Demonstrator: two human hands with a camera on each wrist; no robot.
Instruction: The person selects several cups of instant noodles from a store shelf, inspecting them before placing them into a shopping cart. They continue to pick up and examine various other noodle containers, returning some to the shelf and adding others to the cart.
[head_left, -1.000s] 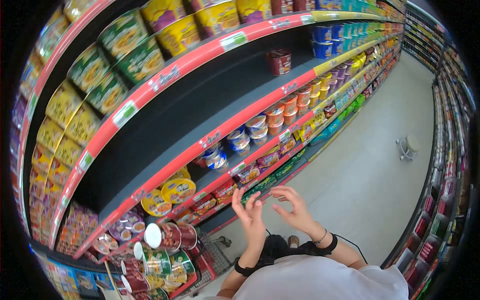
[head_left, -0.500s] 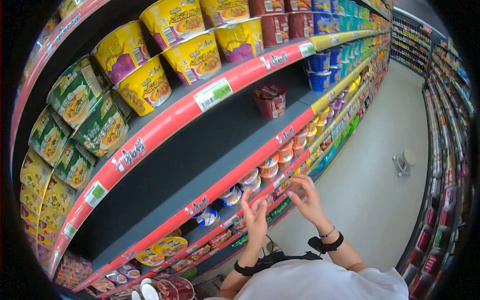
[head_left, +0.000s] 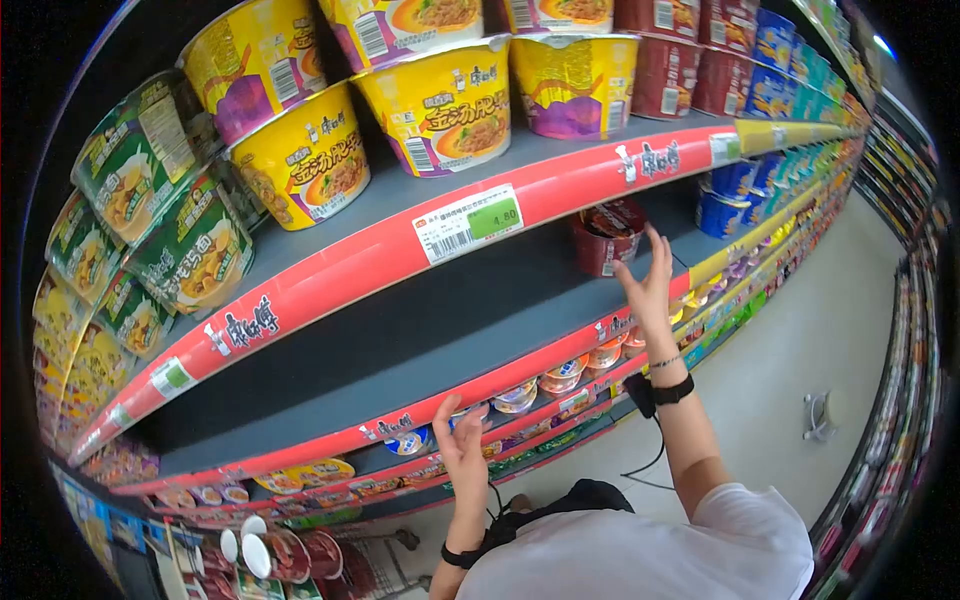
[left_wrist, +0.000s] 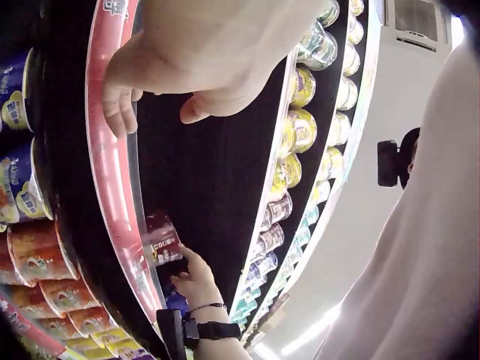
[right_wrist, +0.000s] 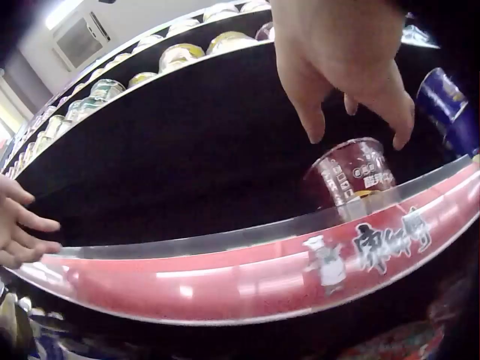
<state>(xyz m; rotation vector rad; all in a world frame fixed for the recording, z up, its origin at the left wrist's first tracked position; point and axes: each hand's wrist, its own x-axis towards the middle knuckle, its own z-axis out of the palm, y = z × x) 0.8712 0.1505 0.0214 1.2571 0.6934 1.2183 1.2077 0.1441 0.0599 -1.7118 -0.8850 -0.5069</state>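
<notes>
With my right hand [head_left: 648, 292] unclosed, fingers spread toward the maroon cup [head_left: 600, 250] just beyond their tips, I should seat thumb and fingers evenly on opposite sides before lifting, my left hand [head_left: 463, 462], loosely bent, holding nothing.

"4.80" on price tag [head_left: 468, 224]
</notes>
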